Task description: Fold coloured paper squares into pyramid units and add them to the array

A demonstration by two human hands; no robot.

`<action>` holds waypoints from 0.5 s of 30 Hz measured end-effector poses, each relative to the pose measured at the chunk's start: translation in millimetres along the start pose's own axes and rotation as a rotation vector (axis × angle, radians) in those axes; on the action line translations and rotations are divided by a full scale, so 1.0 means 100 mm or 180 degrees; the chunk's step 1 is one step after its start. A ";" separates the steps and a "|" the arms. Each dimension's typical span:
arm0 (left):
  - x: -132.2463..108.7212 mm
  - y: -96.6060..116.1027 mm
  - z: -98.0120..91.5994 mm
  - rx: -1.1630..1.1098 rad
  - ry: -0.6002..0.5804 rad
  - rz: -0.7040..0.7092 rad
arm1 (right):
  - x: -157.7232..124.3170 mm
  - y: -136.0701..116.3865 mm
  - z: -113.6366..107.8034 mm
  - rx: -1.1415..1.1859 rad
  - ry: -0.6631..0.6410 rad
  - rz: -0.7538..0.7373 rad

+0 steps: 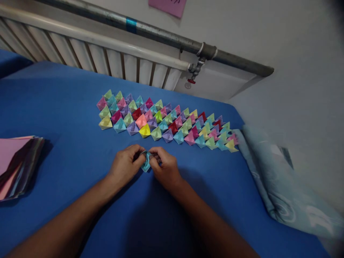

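Note:
A small folded piece of light blue paper [146,165] is held between both hands near the middle of the view. My left hand [126,161] pinches its left side between thumb and fingers. On its right side, my right hand [164,165] grips it the same way, with its fingers curled. Just beyond the hands, many small folded paper boats [156,133] in several colours lie in close rows on the blue surface [67,150]. The inner fingertips are partly hidden behind the paper and thumbs.
At the left edge lies a stack of coloured paper sheets [16,157]. A folded pale blue-green cloth [285,190] covers the right side. Behind the surface are a white radiator [115,62], a metal pipe [166,37] and a valve with a red handle [191,81].

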State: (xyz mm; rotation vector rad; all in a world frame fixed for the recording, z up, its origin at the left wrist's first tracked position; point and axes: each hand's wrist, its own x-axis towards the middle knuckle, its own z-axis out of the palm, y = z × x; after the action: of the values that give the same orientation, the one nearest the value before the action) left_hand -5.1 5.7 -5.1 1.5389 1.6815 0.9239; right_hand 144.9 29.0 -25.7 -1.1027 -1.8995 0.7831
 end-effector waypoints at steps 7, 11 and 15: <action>-0.01 -0.01 0.02 0.0098 0.0042 0.0099 | 0.02 -0.02 -0.02 -0.0364 -0.0106 -0.0087; -0.01 -0.02 0.02 0.0120 -0.0004 0.0095 | 0.03 -0.01 -0.01 -0.0536 -0.0097 -0.0172; -0.01 -0.02 0.01 0.0147 -0.0008 0.0075 | 0.03 0.01 -0.01 -0.0536 -0.0136 -0.0178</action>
State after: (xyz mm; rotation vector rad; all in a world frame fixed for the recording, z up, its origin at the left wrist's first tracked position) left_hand -4.7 4.6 -7.1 1.5928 1.6974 0.9007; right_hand 144.8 32.1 -24.8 -1.1365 -2.0535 0.6293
